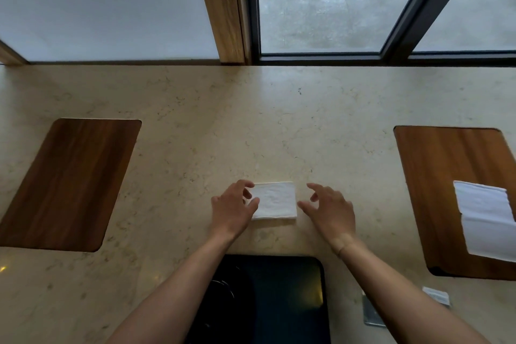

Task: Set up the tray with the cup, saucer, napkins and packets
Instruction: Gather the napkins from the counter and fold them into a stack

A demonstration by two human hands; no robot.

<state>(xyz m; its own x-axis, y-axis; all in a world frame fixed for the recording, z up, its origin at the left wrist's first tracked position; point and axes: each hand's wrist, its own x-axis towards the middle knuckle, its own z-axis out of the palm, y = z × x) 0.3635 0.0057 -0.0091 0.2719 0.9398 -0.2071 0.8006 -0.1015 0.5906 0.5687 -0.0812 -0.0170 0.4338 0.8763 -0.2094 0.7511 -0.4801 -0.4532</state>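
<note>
Two wooden boards (67, 184) flanking napkin (276, 200)

- The left hand (233, 211) is palm down, with its fingers bent and spread a little.
- The right hand (329, 209) is open too, with its fingers curled.
- Both bare arms reach forward, side by side.

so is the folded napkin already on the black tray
No, the folded napkin lies on the stone counter beyond the black tray, between the left hand and right hand.
</note>
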